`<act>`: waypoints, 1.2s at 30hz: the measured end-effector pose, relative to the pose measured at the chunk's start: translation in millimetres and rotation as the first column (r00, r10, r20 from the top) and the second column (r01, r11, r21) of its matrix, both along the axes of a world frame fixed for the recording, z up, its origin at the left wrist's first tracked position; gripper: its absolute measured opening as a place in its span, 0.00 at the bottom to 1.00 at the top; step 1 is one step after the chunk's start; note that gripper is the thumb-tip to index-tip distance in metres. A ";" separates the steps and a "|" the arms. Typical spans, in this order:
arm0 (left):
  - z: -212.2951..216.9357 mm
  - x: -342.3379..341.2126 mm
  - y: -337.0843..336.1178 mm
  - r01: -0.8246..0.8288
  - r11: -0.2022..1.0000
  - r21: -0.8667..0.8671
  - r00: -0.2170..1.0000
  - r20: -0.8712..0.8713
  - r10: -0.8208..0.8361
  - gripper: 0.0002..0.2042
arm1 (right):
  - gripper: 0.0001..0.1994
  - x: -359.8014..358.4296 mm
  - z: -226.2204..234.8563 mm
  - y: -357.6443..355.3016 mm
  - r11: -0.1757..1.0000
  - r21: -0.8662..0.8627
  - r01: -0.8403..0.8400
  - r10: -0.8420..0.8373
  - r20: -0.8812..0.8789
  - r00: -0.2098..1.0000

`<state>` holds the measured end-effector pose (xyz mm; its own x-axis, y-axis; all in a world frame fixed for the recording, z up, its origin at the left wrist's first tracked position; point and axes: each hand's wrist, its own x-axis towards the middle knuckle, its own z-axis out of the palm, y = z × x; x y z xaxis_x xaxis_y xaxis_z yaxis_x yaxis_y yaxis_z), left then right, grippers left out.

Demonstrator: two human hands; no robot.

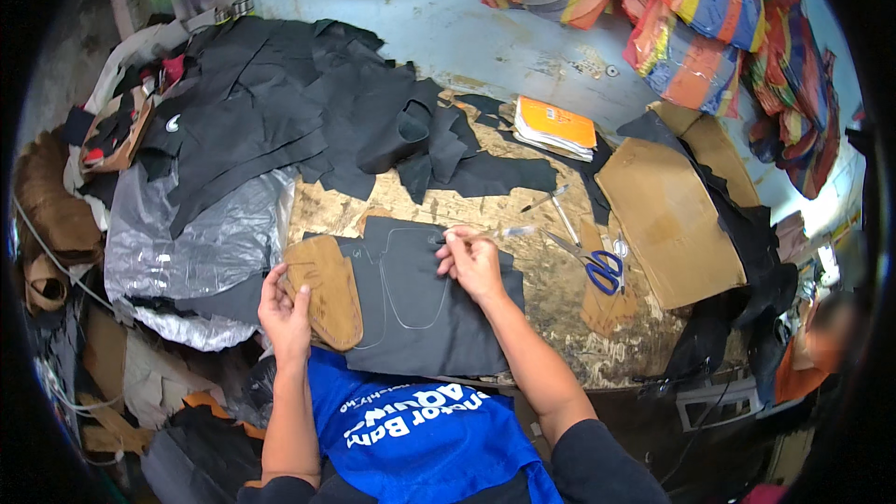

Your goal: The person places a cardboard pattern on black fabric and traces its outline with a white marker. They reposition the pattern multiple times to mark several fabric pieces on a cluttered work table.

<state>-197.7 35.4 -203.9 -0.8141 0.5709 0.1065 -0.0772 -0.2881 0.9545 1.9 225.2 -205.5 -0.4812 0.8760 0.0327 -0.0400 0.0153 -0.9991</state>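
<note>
My left hand [283,313] is closed on the edge of a brown cardboard pattern piece [329,294], thumb on top. The piece has a rounded outline and lies over the left part of a black leather-like sheet [448,350]. Pale lines drawn on this sheet trace a rounded shape beside the pattern piece. Above the sheet's upper right, my right hand [473,268] pinches a slim pen [516,231] with a clear-looking barrel, which points off to the right. The pen's tip is hidden by my fingers.
Blue-handled scissors [602,271] and a white pen [566,220] lie to the right on the worn wooden table [551,336]. Beyond are an orange-covered notebook [555,126] and an open cardboard box [672,224]. Black cut pieces [252,84] heap up at the far left, above clear plastic [191,252].
</note>
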 end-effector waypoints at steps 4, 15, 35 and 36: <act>20.4 46.5 4.2 0.153 0.970 0.191 0.981 0.089 -0.172 0.21 | 0.13 6.1 19.8 -66.6 0.982 -0.080 -0.171 0.152 -0.206 0.967; 3.2 13.5 3.1 -0.257 0.865 -0.430 0.773 -0.629 -0.083 0.23 | 0.24 211.5 20.4 -67.2 0.779 0.066 0.623 -0.604 -0.187 0.775; 2.7 -25.2 -3.2 0.194 0.981 0.007 0.980 0.049 -0.194 0.11 | 0.11 90.0 7.6 -27.1 0.906 0.159 0.392 -0.418 0.192 0.888; 5.7 -25.8 -2.7 0.179 0.980 0.092 0.981 0.065 -0.185 0.12 | 0.16 92.7 13.1 -26.9 0.873 0.251 0.419 -0.459 0.130 0.879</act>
<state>-223.5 32.8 -198.2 -0.7048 0.7015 0.1059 -0.2040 -0.3433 0.9168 94.7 198.4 -192.4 -0.0634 0.9800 0.1885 0.2001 0.1975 -0.9597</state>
